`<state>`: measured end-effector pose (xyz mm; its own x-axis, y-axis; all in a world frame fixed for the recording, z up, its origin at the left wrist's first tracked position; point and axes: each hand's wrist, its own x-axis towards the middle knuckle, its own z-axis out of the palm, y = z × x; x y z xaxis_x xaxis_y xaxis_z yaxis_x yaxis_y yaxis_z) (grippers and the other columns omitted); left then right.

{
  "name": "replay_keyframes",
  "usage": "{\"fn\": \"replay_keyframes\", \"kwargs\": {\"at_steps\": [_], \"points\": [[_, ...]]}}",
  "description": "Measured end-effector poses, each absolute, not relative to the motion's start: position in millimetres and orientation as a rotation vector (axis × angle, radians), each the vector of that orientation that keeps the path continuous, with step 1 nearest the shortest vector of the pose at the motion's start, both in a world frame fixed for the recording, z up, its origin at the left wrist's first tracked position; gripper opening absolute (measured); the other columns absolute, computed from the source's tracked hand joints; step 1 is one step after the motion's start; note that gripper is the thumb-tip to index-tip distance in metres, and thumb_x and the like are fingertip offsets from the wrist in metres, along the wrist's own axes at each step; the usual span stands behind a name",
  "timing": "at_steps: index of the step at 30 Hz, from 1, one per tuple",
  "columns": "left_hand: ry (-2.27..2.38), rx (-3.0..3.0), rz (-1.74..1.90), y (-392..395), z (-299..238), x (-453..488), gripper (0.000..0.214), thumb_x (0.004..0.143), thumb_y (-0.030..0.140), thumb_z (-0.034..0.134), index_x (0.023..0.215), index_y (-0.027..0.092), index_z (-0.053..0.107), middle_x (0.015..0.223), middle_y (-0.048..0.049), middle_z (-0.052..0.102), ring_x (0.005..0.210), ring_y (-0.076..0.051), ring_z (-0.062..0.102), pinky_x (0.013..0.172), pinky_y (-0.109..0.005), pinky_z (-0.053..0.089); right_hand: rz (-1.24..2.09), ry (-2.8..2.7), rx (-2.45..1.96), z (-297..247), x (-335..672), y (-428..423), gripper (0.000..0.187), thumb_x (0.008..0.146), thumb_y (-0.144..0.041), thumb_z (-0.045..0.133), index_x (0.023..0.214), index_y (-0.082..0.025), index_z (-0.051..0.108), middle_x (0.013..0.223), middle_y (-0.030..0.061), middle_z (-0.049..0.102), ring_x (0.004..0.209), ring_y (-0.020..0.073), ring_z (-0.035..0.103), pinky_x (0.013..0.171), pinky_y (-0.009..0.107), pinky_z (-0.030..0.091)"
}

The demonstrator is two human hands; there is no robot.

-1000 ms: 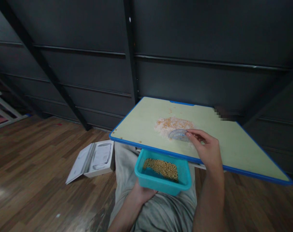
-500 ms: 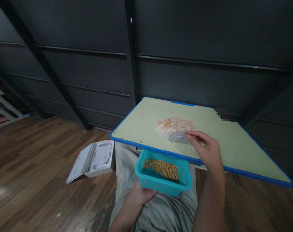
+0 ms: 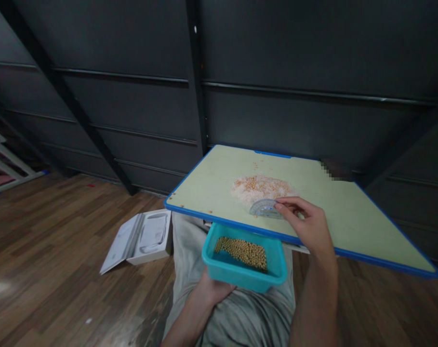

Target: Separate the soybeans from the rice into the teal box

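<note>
My right hand (image 3: 309,225) rests on the pale green board with a blue rim (image 3: 366,219) and pinches a clear blue protractor (image 3: 264,208). The protractor stands at the near edge of a heap of white grains mixed with yellow beans (image 3: 260,187). One loose bean lies just in front of it near the board's front edge. My left hand (image 3: 213,290) holds a teal plastic tub (image 3: 244,274) from below, just under the board's front edge. A layer of yellow beans (image 3: 242,251) lies in the tub.
An open white box (image 3: 139,238) lies on the wooden floor at the left. A dark metal wall with a slanted beam (image 3: 63,91) rises behind the board. My legs in grey trousers (image 3: 240,318) are below the tub. A few beans sit at the board's left corner.
The protractor in my right hand has slid a little toward the board's front edge, pushing a bean ahead of it. My left hand and the tub have stayed put.
</note>
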<state>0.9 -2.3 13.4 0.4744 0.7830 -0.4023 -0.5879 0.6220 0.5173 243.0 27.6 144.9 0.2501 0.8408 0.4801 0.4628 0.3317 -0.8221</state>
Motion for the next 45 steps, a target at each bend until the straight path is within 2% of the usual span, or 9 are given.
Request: {"fn": "replay_keyframes", "kwargs": {"at_steps": [6, 14, 19, 23, 27, 32, 38, 42, 45], "points": [[0.740, 0.370, 0.831, -2, 15, 1, 0.065, 0.067, 0.063, 0.090, 0.122, 0.030, 0.080, 0.105, -0.0100, 0.091, 0.130, -0.042, 0.075, 0.120, -0.057, 0.055, 0.394, -1.439, -1.282, 146, 243, 26, 0.014, 0.089, -0.036, 0.080, 0.092, -0.025, 0.089, 0.089, 0.0056, 0.085, 0.071, 0.0204, 0.065, 0.065, 0.036, 0.051], [0.679, 0.327, 0.855, -1, 14, 1, 0.061, 0.065, 0.050, 0.095, 0.121, 0.030, 0.081, 0.100, -0.0084, 0.091, 0.134, -0.043, 0.074, 0.124, -0.061, 0.051, 0.481, -1.503, -1.259, 149, 241, 23, 0.008, 0.084, -0.032, 0.084, 0.087, -0.025, 0.087, 0.079, 0.0033, 0.082, 0.071, 0.0213, 0.070, 0.066, 0.036, 0.054], [0.714, 0.328, 0.839, -1, 15, 2, 0.062, 0.067, 0.056, 0.093, 0.122, 0.028, 0.080, 0.117, -0.0127, 0.090, 0.140, -0.044, 0.070, 0.124, -0.061, 0.052, 0.541, -1.545, -1.235, 152, 240, 18, 0.005, 0.084, -0.030, 0.084, 0.085, -0.026, 0.086, 0.079, 0.0031, 0.082, 0.073, 0.0221, 0.075, 0.070, 0.036, 0.059], [0.702, 0.330, 0.833, -2, 15, 2, 0.068, 0.065, 0.058, 0.093, 0.124, 0.028, 0.080, 0.120, -0.0128, 0.089, 0.141, -0.045, 0.069, 0.123, -0.065, 0.052, 0.535, -1.548, -1.227, 151, 241, 18, 0.005, 0.084, -0.031, 0.085, 0.086, -0.026, 0.086, 0.081, 0.0034, 0.083, 0.075, 0.0224, 0.075, 0.072, 0.036, 0.060], [0.666, 0.324, 0.838, -1, 12, 1, 0.063, 0.070, 0.058, 0.091, 0.125, 0.029, 0.080, 0.114, -0.0105, 0.090, 0.138, -0.044, 0.072, 0.122, -0.066, 0.052, 0.444, -1.551, -1.256, 148, 242, 24, 0.009, 0.088, -0.033, 0.082, 0.091, -0.026, 0.087, 0.087, 0.0044, 0.084, 0.075, 0.0216, 0.073, 0.069, 0.036, 0.056], [0.682, 0.329, 0.847, -2, 10, 0, 0.060, 0.068, 0.055, 0.093, 0.121, 0.029, 0.080, 0.112, -0.0112, 0.091, 0.140, -0.043, 0.070, 0.123, -0.062, 0.052, 0.297, -1.519, -1.298, 143, 243, 32, 0.013, 0.093, -0.035, 0.078, 0.096, -0.025, 0.085, 0.095, 0.0072, 0.083, 0.075, 0.0214, 0.069, 0.071, 0.037, 0.055], [0.653, 0.347, 0.824, -2, 9, 0, 0.055, 0.064, 0.049, 0.094, 0.115, 0.030, 0.082, 0.119, -0.0110, 0.089, 0.146, -0.044, 0.066, 0.126, -0.060, 0.051, 0.251, -1.513, -1.345, 141, 244, 33, 0.013, 0.096, -0.035, 0.074, 0.097, -0.026, 0.083, 0.089, 0.0051, 0.079, 0.078, 0.0228, 0.067, 0.077, 0.038, 0.054], [0.713, 0.332, 0.836, -1, 10, 0, 0.053, 0.068, 0.051, 0.090, 0.116, 0.030, 0.081, 0.116, -0.0102, 0.090, 0.144, -0.043, 0.067, 0.127, -0.060, 0.050, 0.271, -1.502, -1.358, 142, 244, 32, 0.013, 0.093, -0.035, 0.074, 0.096, -0.025, 0.082, 0.082, 0.0028, 0.074, 0.073, 0.0214, 0.063, 0.071, 0.036, 0.050], [0.690, 0.336, 0.830, -1, 11, 0, 0.056, 0.066, 0.050, 0.093, 0.116, 0.030, 0.081, 0.116, -0.0102, 0.090, 0.145, -0.043, 0.067, 0.127, -0.059, 0.050, 0.285, -1.518, -1.362, 141, 245, 32, 0.016, 0.092, -0.034, 0.075, 0.100, -0.024, 0.084, 0.081, 0.0025, 0.074, 0.070, 0.0207, 0.062, 0.066, 0.035, 0.047]]}}
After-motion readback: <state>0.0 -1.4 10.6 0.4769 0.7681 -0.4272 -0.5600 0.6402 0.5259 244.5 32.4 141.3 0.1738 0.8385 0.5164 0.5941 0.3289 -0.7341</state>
